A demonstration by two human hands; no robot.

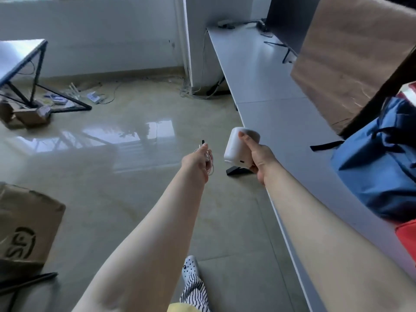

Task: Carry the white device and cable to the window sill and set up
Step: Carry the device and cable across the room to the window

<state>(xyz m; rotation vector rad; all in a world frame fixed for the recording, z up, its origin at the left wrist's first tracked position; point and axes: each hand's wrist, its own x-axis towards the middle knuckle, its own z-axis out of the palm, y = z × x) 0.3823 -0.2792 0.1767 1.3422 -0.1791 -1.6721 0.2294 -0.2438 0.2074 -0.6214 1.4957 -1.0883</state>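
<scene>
Right grip (258, 155) wraps the white device (236, 147), thumb on top. Left grip (198, 157) pinches the coiled cable (209, 161). Both over floor (135, 176) beside the worktop (270, 97).

Glossy tile floor (126, 154); smooth plastic device (236, 147).

A long pale grey table (258, 82) runs along the right side, from the near edge toward the far wall. On it lie a blue backpack (378, 167) with a black strap trailing onto the bare top, a red item (407, 239) just beside the backpack at the frame's edge, and a large brown cardboard box (351, 55) farther along. Beyond the box a dark monitor (290, 21) stands on thin black feet, with small devices and cables near the far end. The glossy tiled floor (126, 167) carries a brown cardboard box (27, 226) at lower left, a black-framed table (20, 57) at upper left, flattened cardboard (24, 115) and scattered cables by the wall.
</scene>
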